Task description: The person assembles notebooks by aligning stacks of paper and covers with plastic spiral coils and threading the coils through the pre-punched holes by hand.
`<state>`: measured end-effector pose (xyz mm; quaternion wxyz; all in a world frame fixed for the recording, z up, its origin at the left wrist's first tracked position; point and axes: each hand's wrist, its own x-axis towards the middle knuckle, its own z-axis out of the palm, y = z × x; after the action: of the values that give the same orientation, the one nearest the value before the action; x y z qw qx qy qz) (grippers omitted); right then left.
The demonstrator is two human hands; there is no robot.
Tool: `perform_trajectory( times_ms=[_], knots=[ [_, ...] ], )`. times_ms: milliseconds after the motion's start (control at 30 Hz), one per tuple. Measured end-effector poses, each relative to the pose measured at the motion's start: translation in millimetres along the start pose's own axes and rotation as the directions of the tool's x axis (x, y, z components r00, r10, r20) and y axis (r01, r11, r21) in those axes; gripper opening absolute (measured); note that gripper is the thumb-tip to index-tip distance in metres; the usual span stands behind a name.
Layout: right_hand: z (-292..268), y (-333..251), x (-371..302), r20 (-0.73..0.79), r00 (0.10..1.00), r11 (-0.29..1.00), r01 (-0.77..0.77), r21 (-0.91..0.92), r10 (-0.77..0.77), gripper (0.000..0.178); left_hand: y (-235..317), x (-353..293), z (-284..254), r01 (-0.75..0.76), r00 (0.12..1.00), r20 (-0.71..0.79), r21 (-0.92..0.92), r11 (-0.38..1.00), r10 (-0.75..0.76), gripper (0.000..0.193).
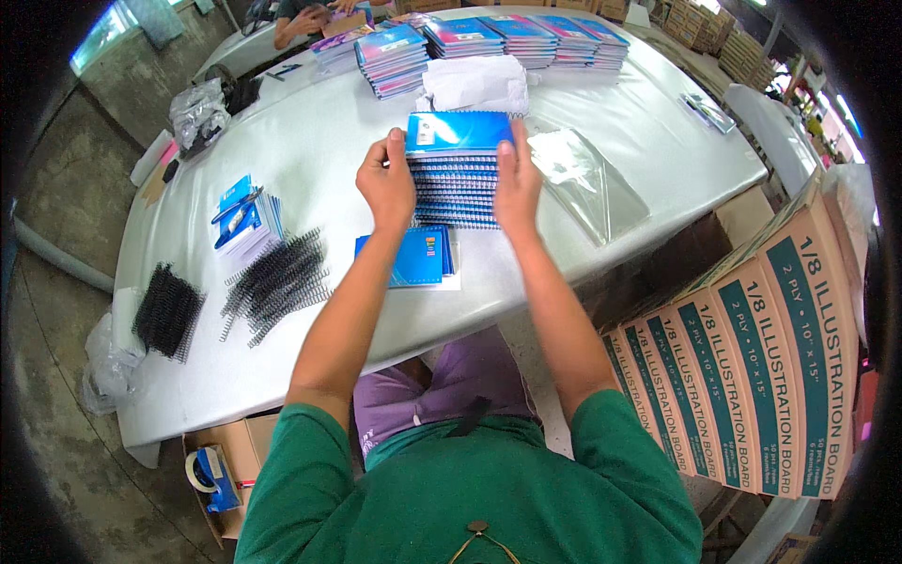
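A stack of blue spiral-bound notebooks stands on the white table, wire spines facing me in the lower layers. The top notebook has a glossy blue cover and its coil along the far edge. My left hand presses against the stack's left side, thumb up at the top notebook's edge. On the opposite side my right hand holds the stack, fingers along its edge. Closer to my body lie a few blue notebooks or covers, partly behind my left forearm.
Black plastic coils lie in piles at left, beside unbound blue notebooks with pliers on top. Transparent plastic sheets lie at right. Notebook stacks line the far side, near another person's hands. Stacked cartons stand at right.
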<state>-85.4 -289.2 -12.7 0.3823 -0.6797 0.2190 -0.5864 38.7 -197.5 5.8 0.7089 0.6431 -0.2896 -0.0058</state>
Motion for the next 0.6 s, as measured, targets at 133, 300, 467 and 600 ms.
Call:
perform_trajectory(
  times_ms=[133, 300, 467, 600],
  knots=[
    [19.8, -8.5, -11.7, -0.181, 0.98, 0.993, 0.064, -0.101, -0.081, 0.039, -6.7, 4.9, 18.6, -0.056, 0.953, -0.299, -0.044, 0.997, 0.04, 0.035],
    [22.8, -9.7, -13.5, -0.214, 0.975, 0.995, 0.034, -0.094, -0.054, 0.035, -9.2, 9.9, 14.2, -0.064, 0.976, -0.209, 0.0, 0.998, 0.062, 0.034],
    [0.5, -7.2, -26.1, -0.185, 0.974, 0.99, 0.116, -0.075, -0.128, 0.041, 5.8, 1.9, -25.3, -0.203, 0.969, -0.095, 0.217, 0.955, 0.227, 0.026],
    [-35.1, -24.3, -77.9, -0.106, 0.994, 0.979, -0.019, 0.203, 0.041, 0.044, 9.4, -57.6, -106.2, -0.564, 0.742, 0.659, 0.519, 0.642, 0.118, 0.035]
  ],
)
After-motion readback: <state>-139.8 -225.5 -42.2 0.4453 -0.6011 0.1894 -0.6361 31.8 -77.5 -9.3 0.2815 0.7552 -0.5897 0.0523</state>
